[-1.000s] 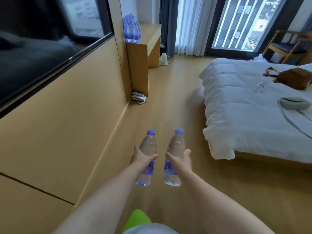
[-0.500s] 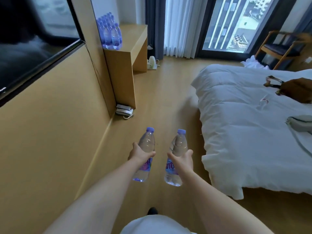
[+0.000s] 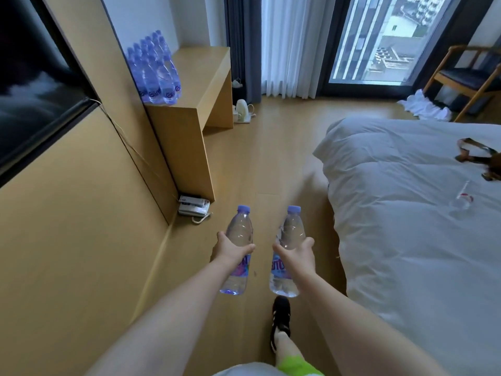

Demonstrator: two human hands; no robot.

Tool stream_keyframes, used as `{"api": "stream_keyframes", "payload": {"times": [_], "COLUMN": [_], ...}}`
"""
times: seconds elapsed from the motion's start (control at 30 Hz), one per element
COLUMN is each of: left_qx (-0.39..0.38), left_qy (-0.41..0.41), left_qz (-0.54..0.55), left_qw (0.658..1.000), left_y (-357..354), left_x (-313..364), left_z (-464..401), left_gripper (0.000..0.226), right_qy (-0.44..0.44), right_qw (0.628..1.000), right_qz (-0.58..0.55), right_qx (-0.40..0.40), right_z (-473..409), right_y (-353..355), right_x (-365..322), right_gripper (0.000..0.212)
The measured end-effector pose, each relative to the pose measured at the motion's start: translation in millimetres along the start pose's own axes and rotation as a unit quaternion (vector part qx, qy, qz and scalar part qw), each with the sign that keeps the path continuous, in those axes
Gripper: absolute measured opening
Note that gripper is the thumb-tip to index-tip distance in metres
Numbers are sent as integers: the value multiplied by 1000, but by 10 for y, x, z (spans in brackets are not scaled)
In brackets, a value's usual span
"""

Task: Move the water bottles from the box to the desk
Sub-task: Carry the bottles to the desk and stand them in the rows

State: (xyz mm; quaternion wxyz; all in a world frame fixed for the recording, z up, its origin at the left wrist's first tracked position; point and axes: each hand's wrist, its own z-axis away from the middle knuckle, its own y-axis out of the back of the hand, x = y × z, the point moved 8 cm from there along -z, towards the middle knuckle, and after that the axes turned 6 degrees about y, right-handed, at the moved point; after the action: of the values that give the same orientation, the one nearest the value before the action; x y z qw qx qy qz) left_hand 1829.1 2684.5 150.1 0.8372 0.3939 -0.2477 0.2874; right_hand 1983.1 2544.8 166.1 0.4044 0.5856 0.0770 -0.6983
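I carry two clear water bottles with purple caps, upright, out in front of me above the wooden floor. My left hand (image 3: pixel 232 249) grips the left bottle (image 3: pixel 238 234) around its middle. My right hand (image 3: pixel 296 253) grips the right bottle (image 3: pixel 290 232) the same way. Ahead on the left stands the wooden desk (image 3: pixel 200 77), with several bottles (image 3: pixel 156 71) grouped on its near left corner against the wall panel. The box is not in view.
A white bed (image 3: pixel 412 202) fills the right side, leaving a floor aisle between it and the left wall. A telephone (image 3: pixel 193 208) lies on the floor at the desk's foot. A kettle (image 3: pixel 241 111) sits beyond the desk. A wooden chair (image 3: pixel 466 77) stands by the window.
I have walked forward along the aisle with both bottles held; the desk and its bottles are nearer and larger. My shoe now shows on the floor below the bottles.
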Motion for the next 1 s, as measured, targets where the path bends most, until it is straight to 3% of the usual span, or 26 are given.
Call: {"api": "stream_keyframes", "payload": {"times": [0.3, 0.67, 1.0], "left_qx": [56, 74, -11], "left_qy": [30, 9, 14], "left_qz": [51, 13, 46], "left_qw": [997, 997, 999], "left_y": [55, 198, 726], "left_x": [1271, 2660, 3920], "left_z": [-1462, -2933, -4875], "left_gripper": [86, 63, 74], "right_qy": [8, 71, 59], "right_qw": [999, 990, 991], "right_qz": [13, 83, 65], "right_qx": [-29, -93, -101], "right_z": [-2069, -4010, -5960], "right_y": [-203, -769, -1619], "right_x": [-738, -1639, -2682], "right_gripper": [55, 57, 54]}}
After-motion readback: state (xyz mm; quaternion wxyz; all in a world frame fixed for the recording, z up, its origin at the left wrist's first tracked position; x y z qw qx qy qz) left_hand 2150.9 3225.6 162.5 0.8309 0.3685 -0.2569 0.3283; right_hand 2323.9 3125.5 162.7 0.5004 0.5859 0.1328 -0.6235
